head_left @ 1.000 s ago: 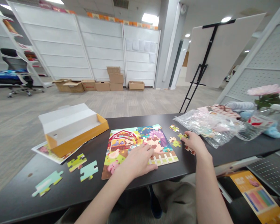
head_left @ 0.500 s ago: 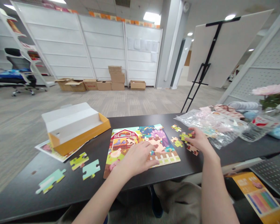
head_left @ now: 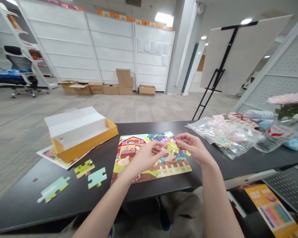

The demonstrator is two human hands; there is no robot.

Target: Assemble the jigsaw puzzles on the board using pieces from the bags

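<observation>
A farm picture puzzle (head_left: 139, 172) lies on the dark table. My right hand (head_left: 195, 148) is over its right side, fingertips pinched on the edge of a green puzzle piece (head_left: 172, 147). Over the middle of the picture is my left hand (head_left: 147, 157), its fingers curved and apart from the thumb, with nothing seen between them. Left of the puzzle lie a green-and-brown piece (head_left: 84, 169), a pale teal piece (head_left: 97, 178) and a longer teal-and-green piece (head_left: 54, 189). Another bit of yellow-green piece (head_left: 188, 153) shows beside my right hand, which hides the area behind it.
An open orange-and-white box (head_left: 86, 138) rests on a printed sheet (head_left: 48, 158) at the back left of the table (head_left: 27, 201). Clear plastic bags (head_left: 225, 134) and folded cloths (head_left: 259, 114) lie at the right, near pink flowers (head_left: 286, 98). Beyond stands an easel.
My right hand has moved left from the loose pieces to the puzzle, bringing the green piece over it. My left hand has shifted slightly up, with its fingers more curled.
</observation>
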